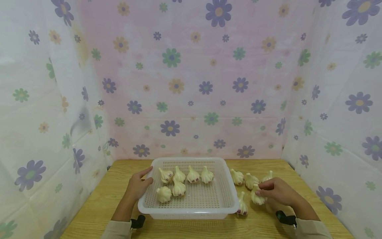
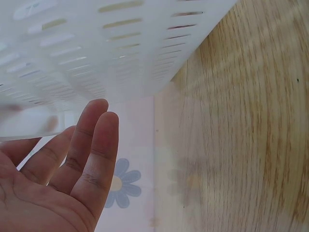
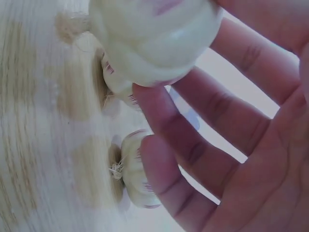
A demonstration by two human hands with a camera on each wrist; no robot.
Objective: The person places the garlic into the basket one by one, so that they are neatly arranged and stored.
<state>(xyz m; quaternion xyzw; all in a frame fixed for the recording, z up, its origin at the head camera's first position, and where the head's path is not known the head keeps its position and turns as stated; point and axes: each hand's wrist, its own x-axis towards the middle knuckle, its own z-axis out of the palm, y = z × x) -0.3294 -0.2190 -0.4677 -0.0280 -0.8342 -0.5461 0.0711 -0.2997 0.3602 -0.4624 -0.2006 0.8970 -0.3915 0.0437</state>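
Observation:
A white plastic basket [image 1: 191,210] with slotted walls and a mesh bottom stands on the table, several garlic bulbs [image 1: 193,175] in its back and left parts. At its left side my left hand [image 1: 138,184] rests thumb and forefinger on the rim. The left wrist view shows the other fingers [image 2: 99,159] extended beside the slotted wall [image 2: 120,29]. To the right of the basket, my right hand [image 1: 279,191] pinches a garlic bulb [image 1: 258,196] between thumb and fingers. That bulb [image 3: 154,43] appears large in the right wrist view, its roots pointing left.
More garlic bulbs lie on the wooden table [image 1: 262,225] around the right hand: one bulb [image 1: 242,206] by the basket's front right corner, others [image 1: 237,177] farther back. Flower-patterned cloth [image 1: 191,99] encloses the table's back and both sides.

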